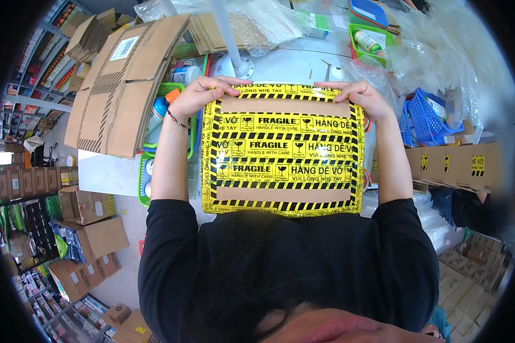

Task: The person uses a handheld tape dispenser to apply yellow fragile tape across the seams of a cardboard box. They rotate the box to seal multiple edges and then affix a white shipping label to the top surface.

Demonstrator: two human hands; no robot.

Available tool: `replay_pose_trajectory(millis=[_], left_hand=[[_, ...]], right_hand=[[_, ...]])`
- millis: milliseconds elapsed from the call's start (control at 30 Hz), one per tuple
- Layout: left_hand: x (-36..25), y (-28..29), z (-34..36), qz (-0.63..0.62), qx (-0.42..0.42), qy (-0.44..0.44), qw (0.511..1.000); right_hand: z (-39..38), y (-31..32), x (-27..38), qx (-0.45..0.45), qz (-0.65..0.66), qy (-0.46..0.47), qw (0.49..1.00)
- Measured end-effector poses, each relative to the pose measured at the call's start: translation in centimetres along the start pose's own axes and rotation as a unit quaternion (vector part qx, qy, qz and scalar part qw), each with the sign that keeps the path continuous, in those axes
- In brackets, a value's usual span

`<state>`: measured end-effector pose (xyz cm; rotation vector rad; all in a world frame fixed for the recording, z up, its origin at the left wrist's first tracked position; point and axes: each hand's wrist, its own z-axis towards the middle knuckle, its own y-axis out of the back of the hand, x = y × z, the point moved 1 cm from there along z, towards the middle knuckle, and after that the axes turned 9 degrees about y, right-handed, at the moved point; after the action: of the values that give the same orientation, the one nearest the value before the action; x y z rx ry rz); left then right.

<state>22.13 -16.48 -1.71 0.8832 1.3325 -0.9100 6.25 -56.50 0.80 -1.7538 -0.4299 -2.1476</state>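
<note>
A cardboard box wrapped in several bands of yellow-and-black tape lies right in front of my chest. At its far left corner, my left hand grips the edge, with fingers over the top face and a dark bracelet on the wrist. Opposite it, my right hand clasps the far right corner in the same way. Both forearms run along the box's sides. The undersides of the fingers and the bottom of the box are hidden.
Flattened cartons lean at the left over green baskets of bottles. A metal post rises from the table behind the box. To the right are a blue basket, a green basket and heaps of bubble wrap.
</note>
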Motion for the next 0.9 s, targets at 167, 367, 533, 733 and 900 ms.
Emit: replay_pose_trajectory(millis=[167,367,533,733,900], left_hand=[[2.2,-0.7,-0.7,-0.059,-0.049,-0.079,0.994],[3.0,-2.5,-2.2,0.012,-0.246,-0.159,0.956],[-5.1,-5.4,-4.3,0.193,-0.441,-0.124,0.868],[-8.4,-12.5,-2.3,0.655,-0.173,0.032,0.735],[-6.2,-10.4,-5.7,0.575,-0.231,0.083,0.78]], right_hand=[[-0.9,-0.8,-0.9,-0.077,0.045,0.034,0.995],[-2.0,-2.4,-3.0,-0.244,0.084,0.152,0.954],[-3.1,-5.0,2.5,-0.415,-0.169,0.093,0.889],[0.3,-13.9,7.1,-0.037,-0.654,0.015,0.756],[-4.6,-12.7,5.9,-0.128,-0.646,-0.123,0.743]])
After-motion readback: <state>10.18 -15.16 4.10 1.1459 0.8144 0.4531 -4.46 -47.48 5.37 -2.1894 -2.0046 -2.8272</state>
